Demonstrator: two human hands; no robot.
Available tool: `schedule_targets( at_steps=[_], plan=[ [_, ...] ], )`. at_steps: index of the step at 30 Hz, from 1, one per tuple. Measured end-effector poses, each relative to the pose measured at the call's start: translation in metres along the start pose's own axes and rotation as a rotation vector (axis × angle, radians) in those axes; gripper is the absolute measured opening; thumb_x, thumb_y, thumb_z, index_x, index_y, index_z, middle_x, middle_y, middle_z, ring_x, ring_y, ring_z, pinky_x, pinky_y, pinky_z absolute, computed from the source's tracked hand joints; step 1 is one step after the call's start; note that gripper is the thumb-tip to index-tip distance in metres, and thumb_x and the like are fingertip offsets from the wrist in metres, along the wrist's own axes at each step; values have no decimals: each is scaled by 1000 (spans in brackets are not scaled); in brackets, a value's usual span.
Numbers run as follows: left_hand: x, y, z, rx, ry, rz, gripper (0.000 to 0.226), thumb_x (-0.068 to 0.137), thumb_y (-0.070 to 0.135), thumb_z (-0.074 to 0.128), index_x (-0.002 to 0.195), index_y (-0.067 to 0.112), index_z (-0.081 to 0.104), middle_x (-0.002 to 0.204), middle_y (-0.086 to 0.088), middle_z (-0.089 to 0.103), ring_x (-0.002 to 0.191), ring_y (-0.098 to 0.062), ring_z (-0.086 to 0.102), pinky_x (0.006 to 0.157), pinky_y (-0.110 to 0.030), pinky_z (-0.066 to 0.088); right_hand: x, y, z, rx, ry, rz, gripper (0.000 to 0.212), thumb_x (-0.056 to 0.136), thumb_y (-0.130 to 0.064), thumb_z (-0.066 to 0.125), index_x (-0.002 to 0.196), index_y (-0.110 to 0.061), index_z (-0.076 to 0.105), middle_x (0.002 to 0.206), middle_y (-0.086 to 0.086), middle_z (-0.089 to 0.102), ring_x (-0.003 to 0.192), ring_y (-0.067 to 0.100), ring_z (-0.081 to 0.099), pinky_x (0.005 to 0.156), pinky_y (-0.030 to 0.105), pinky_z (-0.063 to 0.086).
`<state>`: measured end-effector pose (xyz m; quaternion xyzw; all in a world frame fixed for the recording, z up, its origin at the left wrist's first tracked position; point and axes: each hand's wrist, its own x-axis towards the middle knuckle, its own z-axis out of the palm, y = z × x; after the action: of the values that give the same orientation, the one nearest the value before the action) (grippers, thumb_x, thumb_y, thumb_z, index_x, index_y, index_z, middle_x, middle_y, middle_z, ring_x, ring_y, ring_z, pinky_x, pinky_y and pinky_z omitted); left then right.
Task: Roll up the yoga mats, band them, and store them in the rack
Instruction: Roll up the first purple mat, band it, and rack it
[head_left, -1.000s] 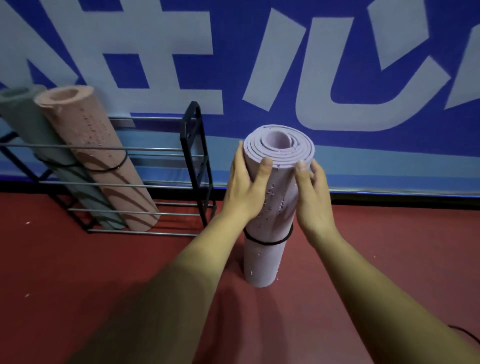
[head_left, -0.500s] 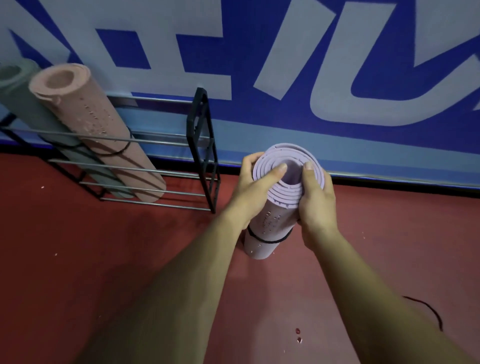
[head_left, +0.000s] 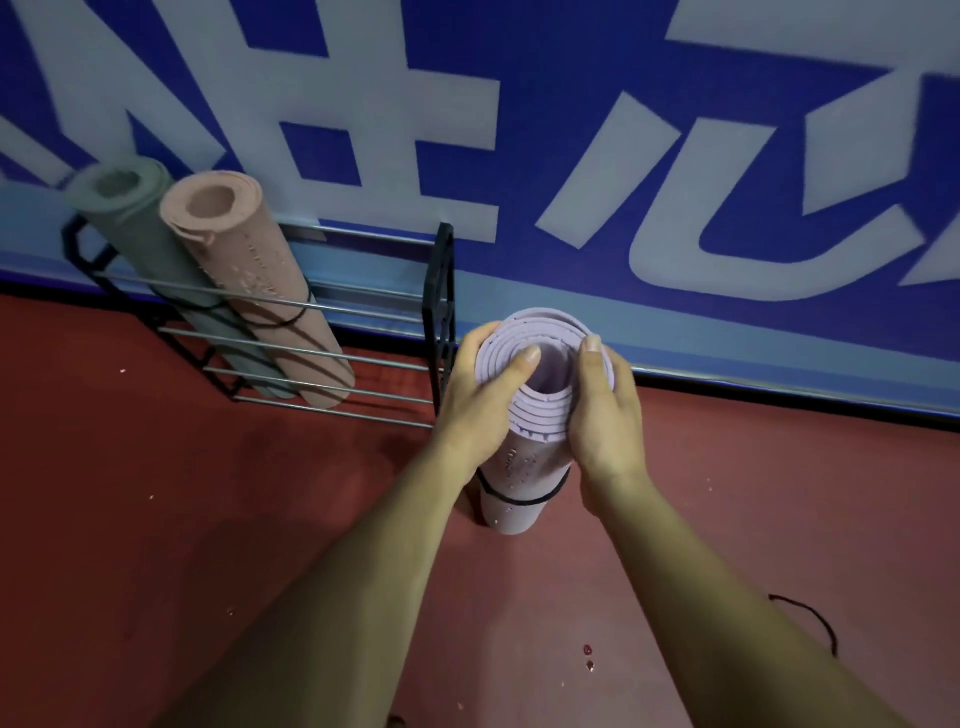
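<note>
Two hands clasp the top of the lilac mat (head_left: 519, 467): left hand (head_left: 480, 402) curled round its left side, thumb on the spiral end, right hand (head_left: 605, 421) wrapping the right. The dimpled foam roll stands upright on the red floor (head_left: 156, 519), a thin black band (head_left: 524, 501) round its lower part, just right of the wire rack (head_left: 439, 312); pink mat (head_left: 260, 291) and green mat (head_left: 137, 231) lean at its left end, the bars to their right open

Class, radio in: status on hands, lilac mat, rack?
Left hand, right hand gripping lilac mat top. Mat banded, standing on floor. Rack close left, nothing between.
</note>
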<state>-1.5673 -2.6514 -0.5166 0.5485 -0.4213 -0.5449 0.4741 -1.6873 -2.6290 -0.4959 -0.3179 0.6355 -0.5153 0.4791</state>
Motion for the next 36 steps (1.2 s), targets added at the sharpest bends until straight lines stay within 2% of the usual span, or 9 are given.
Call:
schedule_targets(
  at_steps=[2,6,12,18,21,23,28,32,36],
  plan=[
    [-5,24,-20,-32,30,6,51,83,41,73,129,28,57,120,8,69,110,-5,66,94,-26,51,-12,-22,22,-25,-23,-19,22,101,-52,54,113,-37,64,107,-21,72,95,-9,67,85,19,51],
    [-11,71,-61,-120,29,8,37,95,25,69,129,27,57,119,6,70,107,-6,68,87,-21,53,-35,-62,62,-60,-41,-59,33,95,-60,59,117,-37,66,111,-21,72,102,-4,68,96,31,54],
    [-11,137,-124,-86,54,74,50,89,39,71,136,33,54,128,9,66,116,-5,64,102,-31,51,-62,-119,125,-88,-93,-109,32,95,-58,59,118,-36,64,110,-20,72,103,-2,68,100,38,54],
    [-8,223,-181,-50,82,123,44,94,37,69,135,34,54,122,17,65,108,4,64,94,-21,53,-84,-192,185,-115,-127,-143,37,95,-60,57,121,-33,62,113,-17,69,106,4,66,100,41,54],
    [-4,272,-200,-27,86,159,45,93,41,69,136,35,54,127,11,65,113,-4,64,101,-32,53,-93,-236,206,-149,-150,-168,48,87,-69,54,122,-36,61,114,-18,68,107,8,66,98,47,54],
    [-2,306,-209,3,95,185,47,93,44,68,137,36,54,127,11,64,113,-6,64,99,-32,53,-98,-267,218,-148,-155,-194,50,85,-71,53,121,-37,60,114,-17,69,106,10,67,97,49,55],
    [11,381,-219,-6,121,245,48,94,46,67,138,35,53,126,8,65,110,-9,65,89,-29,56,-97,-342,243,-150,-164,-239,45,95,-64,50,124,-32,61,115,-12,69,105,13,67,95,50,56],
    [25,419,-225,-25,127,240,57,81,60,70,132,41,56,125,7,67,110,-13,68,94,-40,57,-89,-384,257,-187,-181,-243,48,98,-63,44,126,-28,61,116,-8,68,105,17,66,93,50,55],
    [45,452,-225,-17,131,258,60,81,58,69,135,38,53,128,6,65,111,-13,68,98,-42,56,-75,-418,268,-169,-197,-262,39,99,-62,44,115,-32,63,112,-11,68,103,16,66,94,49,55]
  ],
)
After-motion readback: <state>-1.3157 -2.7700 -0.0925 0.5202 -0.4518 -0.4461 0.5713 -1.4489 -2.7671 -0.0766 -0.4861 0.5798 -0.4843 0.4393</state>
